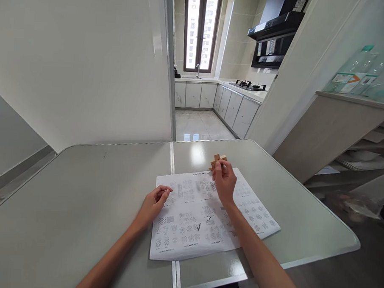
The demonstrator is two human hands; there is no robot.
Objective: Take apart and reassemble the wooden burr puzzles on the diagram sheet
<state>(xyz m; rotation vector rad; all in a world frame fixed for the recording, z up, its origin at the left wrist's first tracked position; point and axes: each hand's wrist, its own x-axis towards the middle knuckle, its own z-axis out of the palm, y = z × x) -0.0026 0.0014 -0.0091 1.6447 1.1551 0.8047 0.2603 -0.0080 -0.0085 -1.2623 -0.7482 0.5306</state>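
A printed paper sheet (187,241) lies on the table, covered with small diagrams and a few dark check marks. My right hand (225,179) is over its far edge, fingers closed on a small wooden interlocking puzzle (217,158) of light and darker brown blocks. The fingers hide part of the puzzle, and whether it rests on the table I cannot tell. At the sheet's left edge lies my left hand (154,200), loosely curled, with a gap between thumb and fingers and nothing visible in it.
The grey-green folding table (81,198) has a metal seam (172,158) running under the sheet. Large plastic bottles (350,74) stand on a shelf unit (345,121) at the right. Beyond a doorway are kitchen cabinets (194,94) and a gas stove (250,85).
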